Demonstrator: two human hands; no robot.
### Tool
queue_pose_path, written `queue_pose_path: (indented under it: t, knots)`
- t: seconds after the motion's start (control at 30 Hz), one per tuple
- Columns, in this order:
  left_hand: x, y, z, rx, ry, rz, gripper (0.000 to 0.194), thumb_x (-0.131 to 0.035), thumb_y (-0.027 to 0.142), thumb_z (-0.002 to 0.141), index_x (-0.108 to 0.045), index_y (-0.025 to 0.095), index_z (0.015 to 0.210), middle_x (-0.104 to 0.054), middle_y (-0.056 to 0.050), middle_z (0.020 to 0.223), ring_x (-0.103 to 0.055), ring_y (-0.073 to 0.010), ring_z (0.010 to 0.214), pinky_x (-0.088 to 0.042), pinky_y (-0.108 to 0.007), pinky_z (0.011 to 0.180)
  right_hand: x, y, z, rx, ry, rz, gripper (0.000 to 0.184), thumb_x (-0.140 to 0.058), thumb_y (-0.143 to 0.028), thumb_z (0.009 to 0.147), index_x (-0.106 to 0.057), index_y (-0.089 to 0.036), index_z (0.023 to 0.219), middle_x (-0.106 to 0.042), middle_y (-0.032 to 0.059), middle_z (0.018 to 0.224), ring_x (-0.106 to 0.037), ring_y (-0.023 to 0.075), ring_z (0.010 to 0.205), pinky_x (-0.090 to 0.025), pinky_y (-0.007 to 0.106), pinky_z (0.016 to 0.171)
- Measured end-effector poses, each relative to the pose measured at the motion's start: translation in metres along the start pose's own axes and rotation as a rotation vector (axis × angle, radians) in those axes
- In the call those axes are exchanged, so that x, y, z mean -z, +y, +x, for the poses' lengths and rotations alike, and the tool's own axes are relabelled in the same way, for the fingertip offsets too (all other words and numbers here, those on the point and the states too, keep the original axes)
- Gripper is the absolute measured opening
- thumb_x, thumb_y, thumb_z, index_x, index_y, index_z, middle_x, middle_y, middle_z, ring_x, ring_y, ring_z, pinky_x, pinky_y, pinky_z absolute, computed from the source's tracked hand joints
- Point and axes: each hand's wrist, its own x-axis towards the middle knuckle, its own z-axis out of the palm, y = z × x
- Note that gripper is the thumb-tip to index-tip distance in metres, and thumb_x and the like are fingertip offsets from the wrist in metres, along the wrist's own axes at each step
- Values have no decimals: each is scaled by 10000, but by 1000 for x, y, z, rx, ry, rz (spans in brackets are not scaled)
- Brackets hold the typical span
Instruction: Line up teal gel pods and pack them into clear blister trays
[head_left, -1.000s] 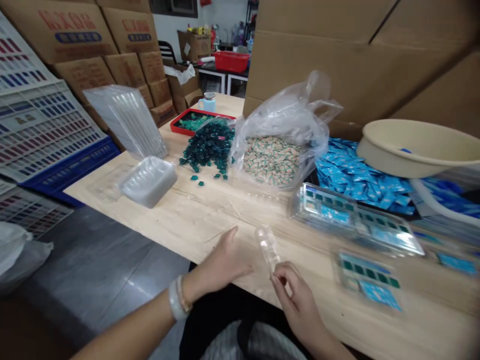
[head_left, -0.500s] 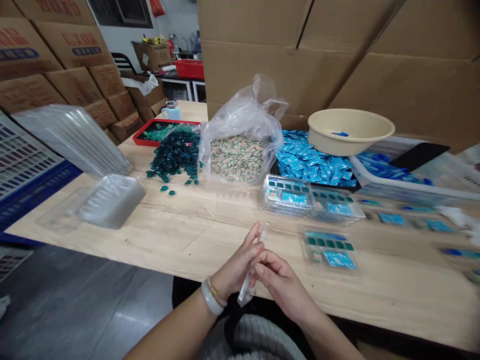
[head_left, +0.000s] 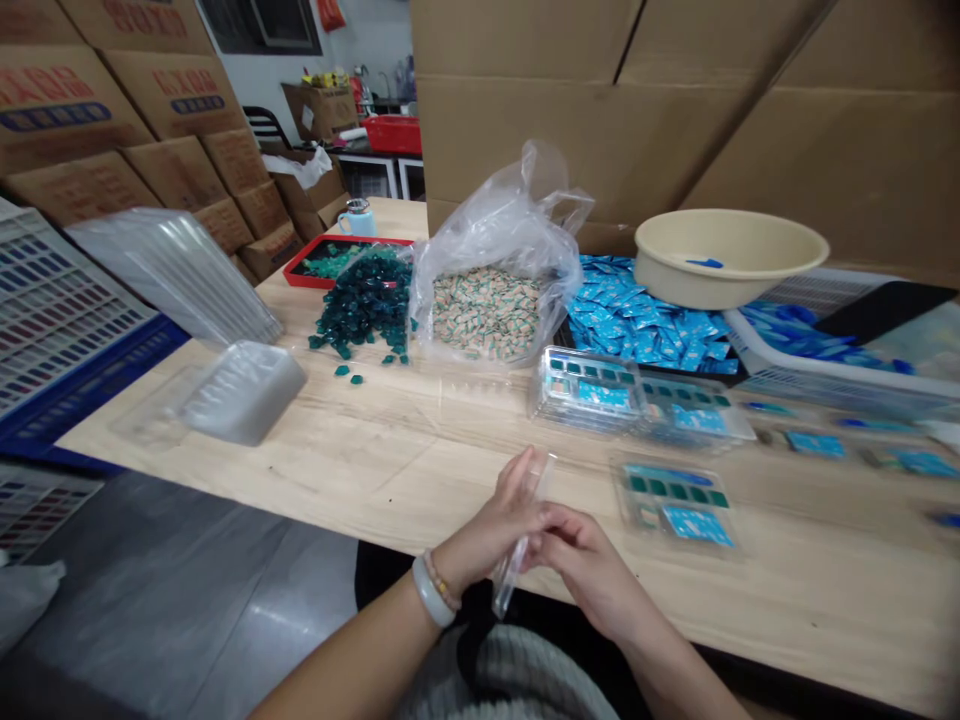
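Pinched upright between both palms, near the front edge of the table [head_left: 337, 450]: a clear plastic strip [head_left: 508, 583]. On the left hand [head_left: 491, 525], fingers [head_left: 521, 482] pressed together; on the right hand [head_left: 589, 570], fingers curled over the strip. Farther right, a filled blister pack [head_left: 671, 505]; far left, a red tray [head_left: 298, 270]; print on the carton [head_left: 75, 115] too blurred to read.

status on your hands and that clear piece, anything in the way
Left hand and right hand together, both gripping narrow clear plastic piece. Nearest item: filled blister tray, off to the right, not touching.
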Motion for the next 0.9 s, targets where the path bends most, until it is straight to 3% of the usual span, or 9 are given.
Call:
queue_pose_path:
  t: [0.1,0.17,0.27,0.37,0.43,0.53,0.63,0.73,0.9]
  knots:
    - [9,-3,-3,81,-88,-187,850,-624,284,616,-153,291,1324,-525,-37,869,-491,-101,586,-380,-228,532,-1,-7,-1,-5,28,-59,170,-632,-280,649,-546,-145,593,-538,-15,525,-500,92,510,-438,233,538]
    - [23,-3,-9,42,-15,-358,771,-578,236,625,-206,298,1298,-518,-31,911,-515,-101,626,-397,-233,568,3,-17,-4,0,93,-67,181,-631,-287,632,-531,-152,564,-507,-24,499,-479,87,479,-454,253,540]
    - [53,2,-21,-56,144,-573,611,-504,242,652,-308,283,1230,-465,-46,1111,-537,-155,870,-421,-282,713,21,-36,-10,9,201,-151,197,-611,-312,616,-505,-166,537,-465,-34,493,-471,89,445,-488,302,546]
    - [77,4,-31,24,243,-582,544,-475,313,695,-305,247,1209,-463,-84,1139,-538,-194,921,-430,-335,736,38,-44,-5,2,240,-432,140,-571,-268,617,-493,-181,539,-439,-42,481,-476,94,430,-476,257,468]
    - [86,3,-33,63,375,-428,568,-497,304,709,-270,215,1222,-462,-109,1143,-541,-190,924,-433,-334,754,40,-35,11,-52,240,-652,111,-528,-214,617,-472,-186,525,-425,-51,450,-464,89,386,-413,208,378]
    - [93,-2,-31,-4,618,29,597,-517,257,716,-247,163,1241,-408,-144,1202,-500,-197,1005,-414,-352,829,32,-7,47,-169,190,-852,149,-461,-178,636,-432,-184,490,-397,-59,382,-417,86,298,-298,190,310]
    - [104,2,-27,-202,769,644,519,-511,253,713,-360,122,1192,-356,-158,1246,-370,-246,1142,-327,-432,929,26,8,80,-34,171,-924,132,-474,-241,679,-487,-175,565,-415,-55,394,-411,89,334,-275,199,354]
    - [118,26,-15,-413,759,1048,390,-492,239,732,-474,126,1104,-435,-133,1183,-371,-231,1135,-293,-429,960,33,-6,101,167,175,-960,156,-484,-319,710,-537,-173,727,-425,-60,441,-397,90,396,-263,204,402]
    - [123,75,39,-445,574,1093,257,-458,230,765,-553,136,985,-575,-80,956,-547,-153,820,-436,-313,777,45,-44,120,296,130,-1018,170,-455,-321,749,-538,-174,730,-424,-50,475,-382,91,439,-270,217,444]
